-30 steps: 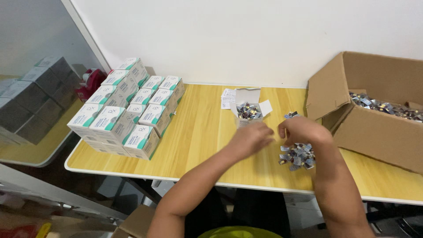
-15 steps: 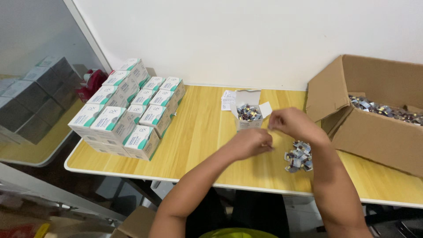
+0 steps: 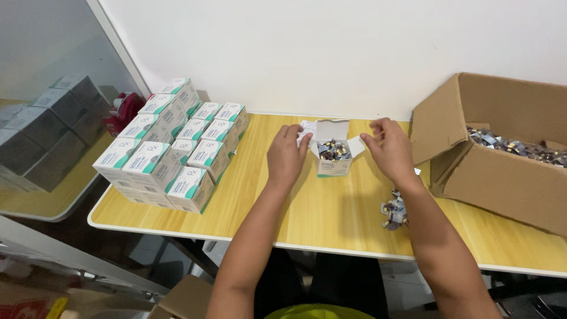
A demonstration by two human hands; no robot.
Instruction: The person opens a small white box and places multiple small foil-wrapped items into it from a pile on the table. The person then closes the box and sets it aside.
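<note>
From where I'm watching, main risk imo is the small open box [image 3: 332, 155] tipping or sliding: it's upright w/ flaps up, full of small metal bits, and both hands sit close on either side, so a nudge from either could knock it and spill the contents across the wooden table [image 3: 331, 215]. Second risk: a flap folding down onto pieces that stand above the rim, so it jams or pops back open. Third: the loose heap of metal pieces [image 3: 394, 211] lies just by the right forearm, near the front edge, and an arm sweep could scatter some or send them off the table. Left hand [image 3: 287, 156] is just left of the box, fingers bent and close together, tips at or near the left flap; can't tell if it's actually touching, and it holds nothing I can see. Right hand [image 3: 390, 149] is just right of the box, fingers slightly spread, thumb and forefinger near the right flap, apparently empty, tho contact isn't clear. Stacked white-and-teal boxes [image 3: 171, 150] sit well left, big cardboard carton [image 3: 502, 159] of more pieces to the right, both clear of the hands.
</note>
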